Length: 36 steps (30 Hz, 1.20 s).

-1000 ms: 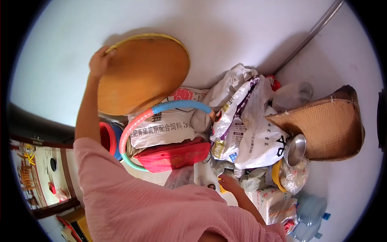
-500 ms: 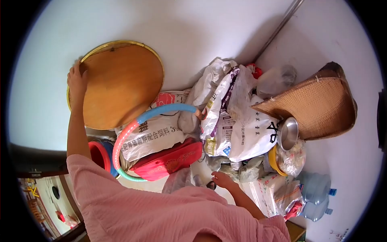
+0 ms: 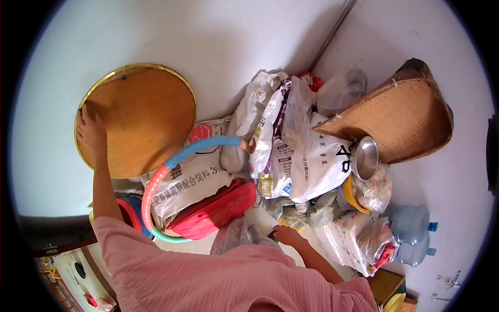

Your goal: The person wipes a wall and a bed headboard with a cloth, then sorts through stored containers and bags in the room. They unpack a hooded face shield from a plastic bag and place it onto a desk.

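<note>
My left hand (image 3: 91, 131) grips the left edge of a round brown board (image 3: 140, 122) with a yellow rim, its fingers at the rim. The board leans upright against the white wall. Below its right side, a blue, pink and green hoop (image 3: 202, 142) stands in front of a white printed sack (image 3: 189, 187) and a red bag (image 3: 213, 210). My right hand (image 3: 287, 235) hangs low near a clear plastic bag (image 3: 236, 234). Its fingers are loosely bent and partly hidden, with a small dark thing at the fingertips that I cannot make out.
White sacks (image 3: 322, 166) are heaped in the corner. A woven basket (image 3: 403, 119) leans at the right wall beside a metal bowl (image 3: 365, 158). Water bottles (image 3: 408, 223) lie low at the right. Red and blue basins (image 3: 136, 216) stand under my left arm.
My left hand has slid lower along the board's left edge. The camera has tilted, shifting the whole scene. My right hand stays low in nearly the same place.
</note>
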Motion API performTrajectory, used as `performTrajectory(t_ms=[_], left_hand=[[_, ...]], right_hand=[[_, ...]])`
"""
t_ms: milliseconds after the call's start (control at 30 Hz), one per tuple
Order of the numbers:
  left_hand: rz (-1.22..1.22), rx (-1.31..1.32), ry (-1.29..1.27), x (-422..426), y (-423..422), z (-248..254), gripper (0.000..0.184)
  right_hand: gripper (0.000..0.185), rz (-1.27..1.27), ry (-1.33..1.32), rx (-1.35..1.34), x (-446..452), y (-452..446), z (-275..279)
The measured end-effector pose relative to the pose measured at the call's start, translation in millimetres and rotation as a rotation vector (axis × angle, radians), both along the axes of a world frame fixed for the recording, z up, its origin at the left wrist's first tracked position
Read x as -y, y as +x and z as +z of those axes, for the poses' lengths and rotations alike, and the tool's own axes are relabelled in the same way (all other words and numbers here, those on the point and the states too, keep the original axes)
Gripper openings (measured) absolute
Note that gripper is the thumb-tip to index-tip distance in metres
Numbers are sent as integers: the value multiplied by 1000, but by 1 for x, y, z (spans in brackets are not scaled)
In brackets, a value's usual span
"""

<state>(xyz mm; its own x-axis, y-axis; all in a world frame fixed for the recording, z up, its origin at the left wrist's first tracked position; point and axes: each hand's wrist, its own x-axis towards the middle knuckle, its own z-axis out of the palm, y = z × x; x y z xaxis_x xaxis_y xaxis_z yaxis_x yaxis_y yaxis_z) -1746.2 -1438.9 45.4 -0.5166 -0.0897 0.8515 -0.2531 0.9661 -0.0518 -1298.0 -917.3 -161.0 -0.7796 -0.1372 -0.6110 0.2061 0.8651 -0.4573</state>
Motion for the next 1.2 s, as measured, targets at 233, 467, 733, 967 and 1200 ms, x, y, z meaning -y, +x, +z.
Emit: performTrajectory(t_ms=[233, 467, 733, 967, 1200], left_hand=[[-126, -56, 81, -52, 10, -27, 41], [-455, 405, 432, -129, 31, -135, 17], [-597, 673, 417, -248, 76, -221, 16], [-800, 958, 827, -384, 31, -319, 53], [-594, 621, 902, -478, -69, -415, 78]], right_hand=[[32, -93, -47, 142, -3, 16, -23], [36, -107, -91, 205, -3, 19, -12], [36, -4, -75, 207, -40, -9, -57], [35, -199, -188, 12, -70, -87, -69], [33, -348, -313, 27, -88, -120, -82]])
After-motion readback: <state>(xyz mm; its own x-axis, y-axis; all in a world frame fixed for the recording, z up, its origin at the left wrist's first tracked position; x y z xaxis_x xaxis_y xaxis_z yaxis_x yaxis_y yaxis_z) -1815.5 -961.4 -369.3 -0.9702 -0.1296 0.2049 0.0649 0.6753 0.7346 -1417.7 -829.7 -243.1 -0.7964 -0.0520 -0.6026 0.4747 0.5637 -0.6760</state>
